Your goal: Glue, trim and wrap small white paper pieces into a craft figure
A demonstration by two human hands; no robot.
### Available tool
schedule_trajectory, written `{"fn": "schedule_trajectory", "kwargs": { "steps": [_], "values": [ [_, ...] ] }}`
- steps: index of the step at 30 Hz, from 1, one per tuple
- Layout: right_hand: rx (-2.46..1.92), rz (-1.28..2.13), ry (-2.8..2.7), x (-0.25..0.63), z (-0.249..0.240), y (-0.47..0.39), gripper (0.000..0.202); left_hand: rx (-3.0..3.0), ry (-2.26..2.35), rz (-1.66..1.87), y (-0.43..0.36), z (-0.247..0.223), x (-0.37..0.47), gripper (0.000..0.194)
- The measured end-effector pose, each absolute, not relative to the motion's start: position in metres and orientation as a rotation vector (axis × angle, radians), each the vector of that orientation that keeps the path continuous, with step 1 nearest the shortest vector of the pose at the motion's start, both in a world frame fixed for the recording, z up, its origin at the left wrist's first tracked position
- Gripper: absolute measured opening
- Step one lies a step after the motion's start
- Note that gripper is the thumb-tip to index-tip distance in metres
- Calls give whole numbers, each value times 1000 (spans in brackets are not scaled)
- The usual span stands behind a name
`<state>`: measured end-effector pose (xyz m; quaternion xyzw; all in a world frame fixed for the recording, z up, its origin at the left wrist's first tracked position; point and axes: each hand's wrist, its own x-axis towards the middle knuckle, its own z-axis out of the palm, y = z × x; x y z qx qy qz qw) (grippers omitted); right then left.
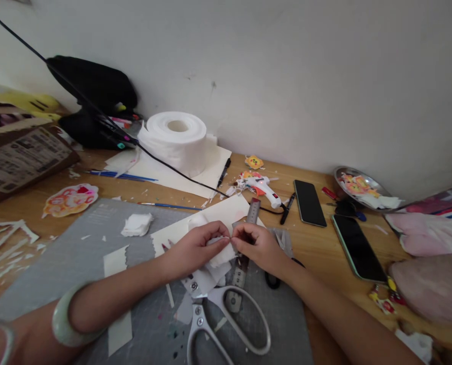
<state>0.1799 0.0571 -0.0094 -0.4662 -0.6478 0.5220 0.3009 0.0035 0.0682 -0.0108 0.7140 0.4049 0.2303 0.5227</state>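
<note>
My left hand (206, 246) is closed on a soft white tissue piece (221, 257), thumb and fingers pinching it. My right hand (259, 247) meets it fingertip to fingertip, its thumb and forefinger pinched at the edge of the same piece. Just below my hands lie large silver-handled scissors (244, 350), their blades partly covered by white scraps. A steel ruler (253, 212) runs beneath my right hand. Beside my left hand, a small stack of white squares (137, 224) rests on the grey cutting mat (84, 258). A cream paper strip (119, 327) passes under my left forearm.
Behind stands a big white tissue roll (177, 147), with a black cable (165, 163) crossing in front. A white glue gun (267, 191), two phones (310, 203) and a metal bowl (391, 203) of cutouts are at right. A cardboard box (24, 157) and paper offcuts (5, 243) lie left.
</note>
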Motion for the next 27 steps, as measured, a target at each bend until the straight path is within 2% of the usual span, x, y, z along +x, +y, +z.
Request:
{"fn": "schedule_trajectory", "kwargs": {
  "steps": [9,15,20,27],
  "values": [
    [-1224,1316,-1600,181,-15,60,7,1667,964,536,68,-10,3,18],
    [-1218,1395,-1567,182,-14,60,8,1654,968,589,68,-12,4,16],
    [-1260,1433,-1641,182,-16,60,17,1662,946,607,68,-15,3,16],
    [-1250,1450,-1659,184,-17,61,14,1645,872,619,68,-16,3,14]
  ]
}}
